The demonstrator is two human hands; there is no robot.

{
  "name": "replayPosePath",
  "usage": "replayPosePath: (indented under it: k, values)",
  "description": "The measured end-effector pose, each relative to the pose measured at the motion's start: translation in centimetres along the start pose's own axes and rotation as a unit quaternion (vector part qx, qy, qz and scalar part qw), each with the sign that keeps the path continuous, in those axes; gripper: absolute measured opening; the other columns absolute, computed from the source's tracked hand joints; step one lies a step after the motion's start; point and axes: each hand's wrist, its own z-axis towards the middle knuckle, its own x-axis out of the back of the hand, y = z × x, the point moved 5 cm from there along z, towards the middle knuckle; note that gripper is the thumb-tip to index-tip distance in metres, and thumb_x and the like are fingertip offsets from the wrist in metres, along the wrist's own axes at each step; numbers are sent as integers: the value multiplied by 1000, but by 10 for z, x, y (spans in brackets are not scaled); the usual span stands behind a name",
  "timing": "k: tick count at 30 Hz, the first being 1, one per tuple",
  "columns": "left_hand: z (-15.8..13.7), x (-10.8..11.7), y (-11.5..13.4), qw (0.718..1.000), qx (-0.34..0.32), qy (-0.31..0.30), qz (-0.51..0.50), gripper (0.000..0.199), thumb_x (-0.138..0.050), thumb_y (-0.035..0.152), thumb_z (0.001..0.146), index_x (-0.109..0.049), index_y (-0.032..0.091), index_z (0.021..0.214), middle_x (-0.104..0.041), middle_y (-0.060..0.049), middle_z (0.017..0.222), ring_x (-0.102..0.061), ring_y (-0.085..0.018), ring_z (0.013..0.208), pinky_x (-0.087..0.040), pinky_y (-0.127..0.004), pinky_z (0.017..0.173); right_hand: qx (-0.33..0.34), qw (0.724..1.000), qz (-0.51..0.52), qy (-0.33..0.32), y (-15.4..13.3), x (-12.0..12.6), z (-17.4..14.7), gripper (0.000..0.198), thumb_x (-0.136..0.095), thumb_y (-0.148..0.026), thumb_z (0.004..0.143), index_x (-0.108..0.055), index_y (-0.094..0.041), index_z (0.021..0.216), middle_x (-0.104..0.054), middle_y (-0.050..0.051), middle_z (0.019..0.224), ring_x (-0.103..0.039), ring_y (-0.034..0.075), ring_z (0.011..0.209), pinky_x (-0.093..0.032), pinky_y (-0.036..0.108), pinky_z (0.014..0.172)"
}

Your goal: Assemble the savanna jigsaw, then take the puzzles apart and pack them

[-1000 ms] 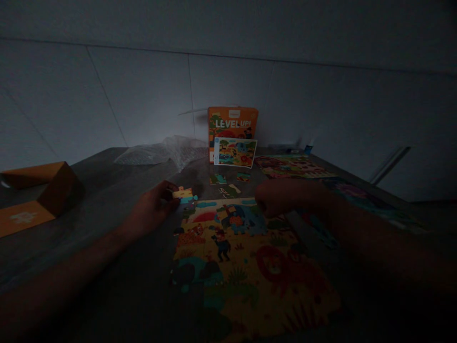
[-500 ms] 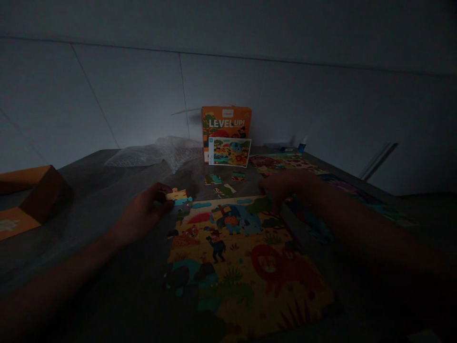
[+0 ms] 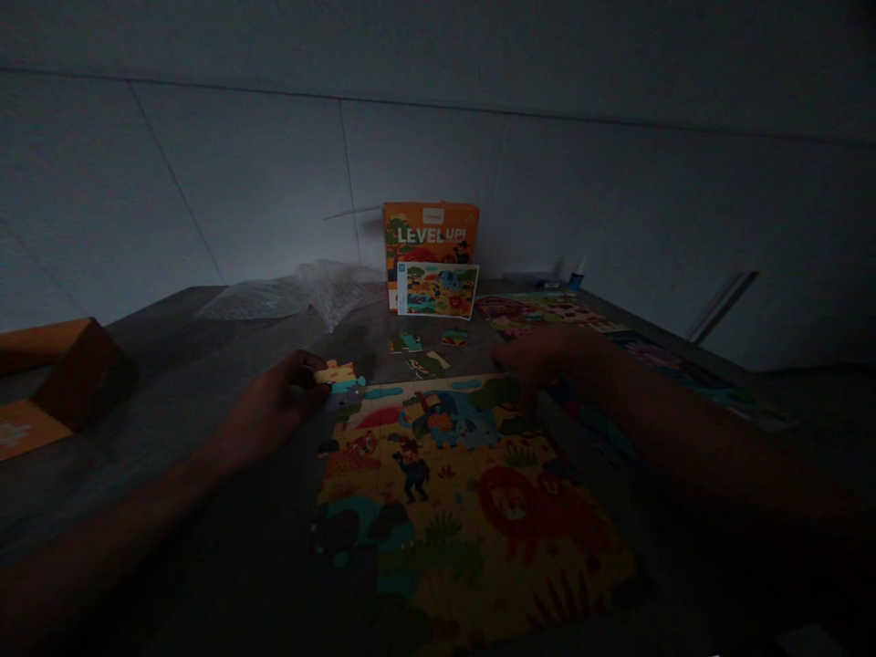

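Far along with the jigsaw puzzle (image 3: 452, 497), by the look of it: joined across most of its picture, from printed lions (image 3: 506, 497) near 3 o'clock to a printed elephant (image 3: 477, 424) near 12, and lying flat on the table (image 3: 198, 365). Apparently lacking only a strip on the 9 o'clock side, to judge by the ragged edge there. Pinched between thumb and fingers of the left hand (image 3: 280, 397): a yellow-and-blue piece (image 3: 340, 374), at the puzzle's 11 o'clock corner; too dark to tell joined from merely touching. Poised with bent fingers at the 1 o'clock corner: the right hand (image 3: 547, 358), showing no piece; cannot tell grip or contact. Left to fit, at 12 o'clock beyond the far edge: at least three loose pieces (image 3: 409, 343), lying just short of a picture card (image 3: 439, 292), itself upright before the orange box (image 3: 431, 228). Farther out, around 1 to 2 o'clock: other puzzles (image 3: 547, 312), seemingly assembled.
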Motion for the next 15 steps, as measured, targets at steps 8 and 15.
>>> replayPosePath:
  k: [8,15]
  values:
    - [0,-1,-1,1000,-5,-9,-24,36,-56,44,76,-53,21,103,-71,-8,95,-68,-26,85,-52,-38,74,63,994,-89,-1,-43,6,-13,45,-70,-39,77,-66,-15,114,-68,16,113,-65,30,97,-49,34,73]
    - [-4,-2,8,999,-13,-12,-28,35,-52,44,82,-56,20,106,-71,-7,92,-67,-25,83,-51,-36,73,180,983,27,-29,-62,-14,-5,67,-70,-63,69,-59,-19,118,-65,12,118,-63,30,101,-48,34,76]
